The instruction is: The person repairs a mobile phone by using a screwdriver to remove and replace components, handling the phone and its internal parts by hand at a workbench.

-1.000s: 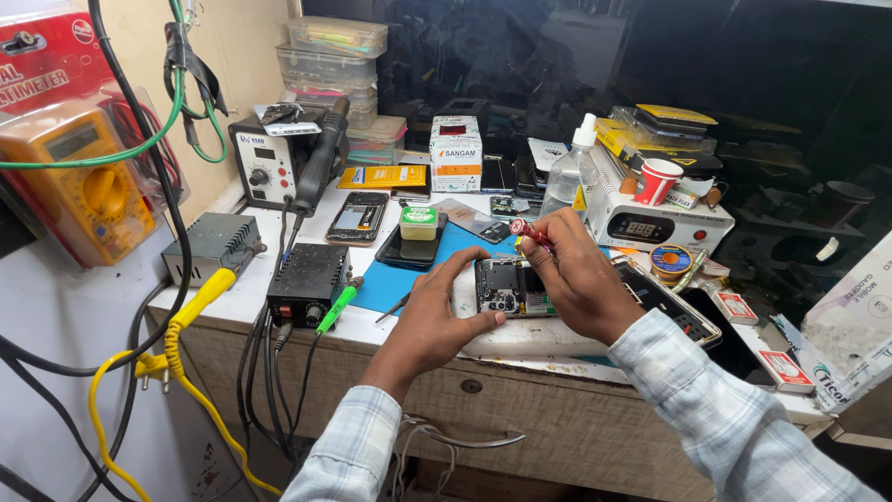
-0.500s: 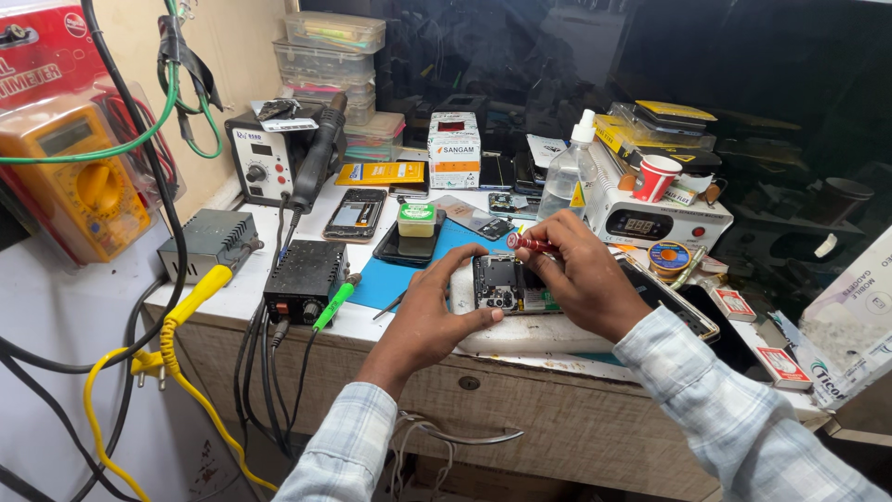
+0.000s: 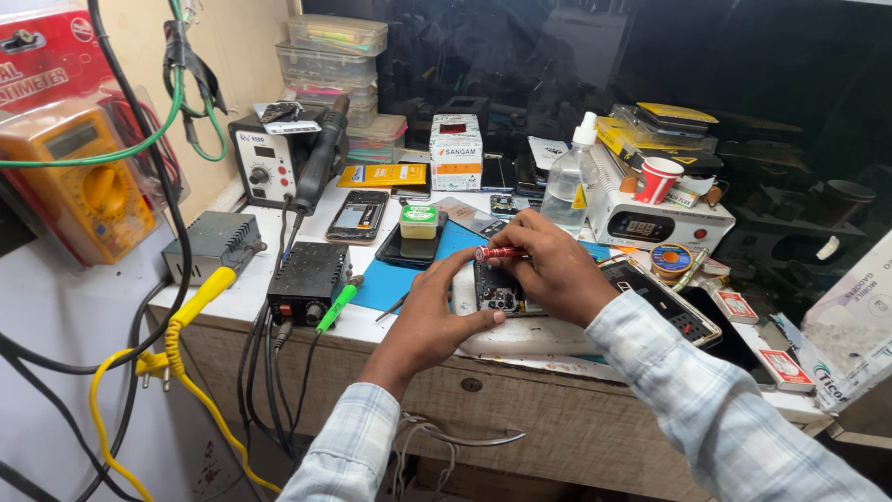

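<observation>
An opened phone [image 3: 497, 290] with its back off lies on the blue mat [image 3: 390, 279] at the bench's front. My left hand [image 3: 437, 311] rests on the bench and holds the phone's near left edge with its fingertips. My right hand [image 3: 553, 270] sits over the phone's right side and grips a small red-handled screwdriver [image 3: 500, 253], which lies nearly level above the phone. Part of the phone is hidden under my right hand.
A black power box [image 3: 307, 279] and a green-handled iron [image 3: 336, 302] sit left of the mat. Behind are a hot-air station [image 3: 279, 163], another phone [image 3: 358, 214], a clear bottle [image 3: 569, 186], a white meter box [image 3: 655, 223] and a solder reel [image 3: 669, 258]. Yellow cable [image 3: 186, 316] hangs off the left edge.
Both hands stay on the opened phone. My right hand has shifted a little with the red screwdriver; the view has moved slightly.
</observation>
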